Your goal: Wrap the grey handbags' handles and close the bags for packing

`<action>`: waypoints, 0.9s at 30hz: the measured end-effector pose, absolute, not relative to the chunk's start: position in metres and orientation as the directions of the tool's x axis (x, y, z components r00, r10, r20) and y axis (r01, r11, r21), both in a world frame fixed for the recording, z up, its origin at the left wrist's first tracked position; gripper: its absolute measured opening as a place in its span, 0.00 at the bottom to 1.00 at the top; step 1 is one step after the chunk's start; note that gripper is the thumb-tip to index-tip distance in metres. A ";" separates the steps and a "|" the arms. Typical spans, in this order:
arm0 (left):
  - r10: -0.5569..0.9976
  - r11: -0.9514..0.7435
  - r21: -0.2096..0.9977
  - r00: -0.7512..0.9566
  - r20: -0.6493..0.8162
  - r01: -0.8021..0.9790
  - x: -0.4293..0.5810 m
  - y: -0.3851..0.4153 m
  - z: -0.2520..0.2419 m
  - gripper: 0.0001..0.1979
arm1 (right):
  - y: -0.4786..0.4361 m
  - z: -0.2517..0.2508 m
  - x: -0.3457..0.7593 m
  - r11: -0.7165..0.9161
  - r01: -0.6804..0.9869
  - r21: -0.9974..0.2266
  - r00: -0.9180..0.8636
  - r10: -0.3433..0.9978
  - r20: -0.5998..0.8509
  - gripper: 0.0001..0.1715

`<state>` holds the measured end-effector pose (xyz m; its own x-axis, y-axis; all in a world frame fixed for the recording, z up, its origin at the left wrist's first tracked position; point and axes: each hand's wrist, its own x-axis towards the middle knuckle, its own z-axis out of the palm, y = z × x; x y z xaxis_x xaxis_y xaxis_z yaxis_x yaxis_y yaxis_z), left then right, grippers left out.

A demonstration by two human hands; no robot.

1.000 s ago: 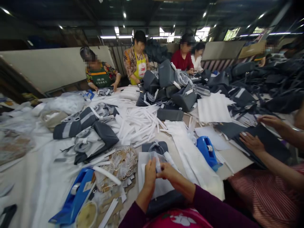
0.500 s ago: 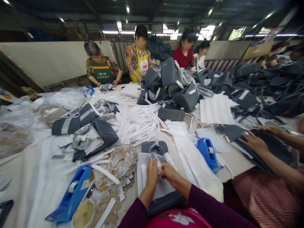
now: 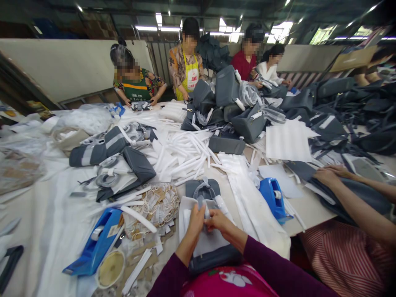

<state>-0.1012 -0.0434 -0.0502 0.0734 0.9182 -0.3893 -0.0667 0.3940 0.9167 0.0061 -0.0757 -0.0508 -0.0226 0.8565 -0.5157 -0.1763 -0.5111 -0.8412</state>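
Note:
A dark grey bag (image 3: 213,260) lies in front of me, with a white foam sheet (image 3: 187,205) over its middle. From its upper flap (image 3: 190,188) a strap (image 3: 203,190) in clear wrapping loops down toward my fingers. My left hand (image 3: 194,225) is closed on the wrapped strap end, thumb uppermost. Close beside it, my right hand (image 3: 219,222) pinches at the same strap, its fingertips almost meeting the left thumb. The exact grip is partly hidden by my fingers. White foam strips lie along both sides of the sheet.
Blue tape dispensers stand to the left (image 3: 95,243) and right (image 3: 274,200). Nearby are tangled tags (image 3: 159,206), a tape roll (image 3: 110,268) and a foam tube pile (image 3: 182,154). Grey bags (image 3: 227,86) heap up beyond. A co-worker's hands (image 3: 328,176) touch a bag at right; several people work opposite.
The camera view has tilted down slightly. My hands stay at the strap with small finger shifts. The right-hand co-worker's spread hand has drawn in over the dark bag.

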 end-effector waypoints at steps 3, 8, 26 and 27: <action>0.986 0.121 0.949 0.077 -0.149 0.290 -0.126 -0.051 -0.027 0.19 | -0.077 -0.050 0.010 -0.523 -0.189 -0.831 -0.040 0.849 -0.526 0.12; 0.993 -0.084 0.476 0.036 0.110 0.875 -0.161 -0.073 -0.010 0.30 | -0.076 -0.044 0.012 -0.539 -0.206 -0.817 -0.057 0.840 -0.540 0.14; 0.928 0.372 0.916 0.063 -0.366 -0.152 -0.163 -0.092 -0.033 0.25 | -0.092 -0.085 -0.017 -0.374 -0.036 -0.927 0.060 0.925 -0.375 0.06; 0.905 0.426 0.890 0.074 -0.419 -0.164 -0.158 -0.089 -0.038 0.25 | -0.092 -0.088 -0.017 -0.358 -0.023 -0.933 0.055 0.932 -0.359 0.07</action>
<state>-0.1580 -0.0893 -0.0381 0.0743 0.9047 -0.4194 -0.1635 0.4259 0.8899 -0.0170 -0.0924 -0.0875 0.0554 0.9317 -0.3591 -0.0235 -0.3583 -0.9333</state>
